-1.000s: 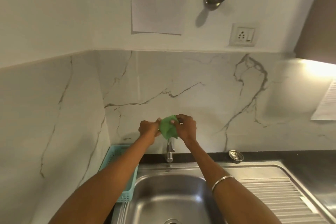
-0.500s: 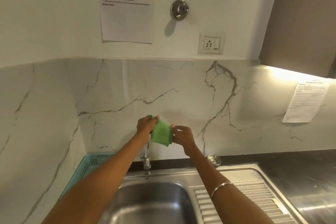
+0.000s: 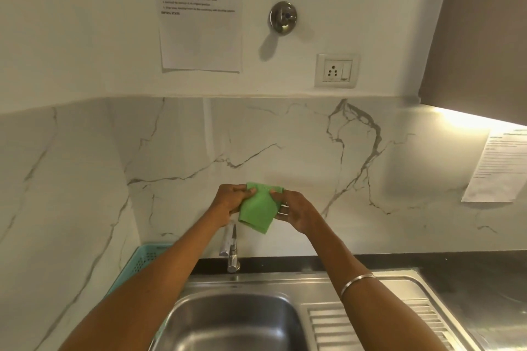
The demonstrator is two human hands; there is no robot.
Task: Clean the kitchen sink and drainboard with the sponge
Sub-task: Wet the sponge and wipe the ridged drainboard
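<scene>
At frame centre, above the tap [image 3: 231, 248], my left hand [image 3: 229, 204] and right hand [image 3: 296, 212] pinch the sponge [image 3: 258, 209]. Sink [image 3: 233, 322] sits lower centre.

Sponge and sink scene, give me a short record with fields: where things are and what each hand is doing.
sponge: green, held up above the tap
left hand: grips sponge's left edge
right hand: pinches sponge's right edge
tap: below the hands, no water visible
sink: steel basin, below the tap
drainboard: ribbed, right of sink
basket: teal, left of sink
</scene>
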